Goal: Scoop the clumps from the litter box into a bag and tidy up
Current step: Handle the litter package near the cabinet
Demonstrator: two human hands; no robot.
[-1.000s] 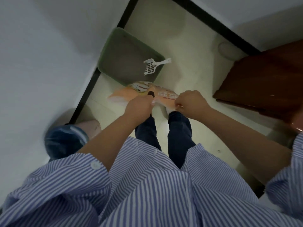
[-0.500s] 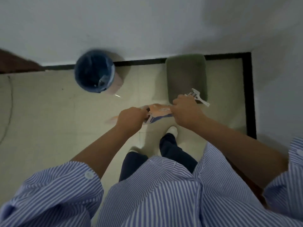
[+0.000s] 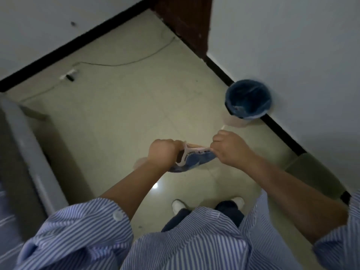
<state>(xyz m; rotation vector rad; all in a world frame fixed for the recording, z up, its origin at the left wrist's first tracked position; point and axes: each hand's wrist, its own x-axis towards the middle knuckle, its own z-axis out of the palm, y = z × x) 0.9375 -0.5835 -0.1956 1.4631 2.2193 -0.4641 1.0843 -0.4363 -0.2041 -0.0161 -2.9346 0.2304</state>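
Pale floor tiles (image 3: 120, 117) fill the middle of the view, bordered by a black skirting strip (image 3: 74, 47) at the foot of two white walls. One brown wooden door frame (image 3: 187, 22) stands in the far corner. One thin cable (image 3: 126, 63) lies along the floor to a small plug block (image 3: 68, 76) near the left wall. One round bin (image 3: 248, 101) with a blue liner stands against the right wall, just beside the skirting and beyond the hands. One grey ledge (image 3: 31, 152) runs down the left edge; what it belongs to cannot be told. One green litter box (image 3: 313, 172) shows at the right, partly hidden behind the right forearm. Two hands are held over the floor, in front of the body. Left hand (image 3: 162, 152) is closed in a fist around one end of the bag's top edge; right hand (image 3: 230, 147) pinches the other end with curled fingers. One bag (image 3: 194, 158), blue with a pale printed rim, is stretched between them and sags below, clear of the floor. Two white shoes (image 3: 178, 205) show below, partly covered by the striped shirt (image 3: 194, 240). No object lies between the bag and the bin.
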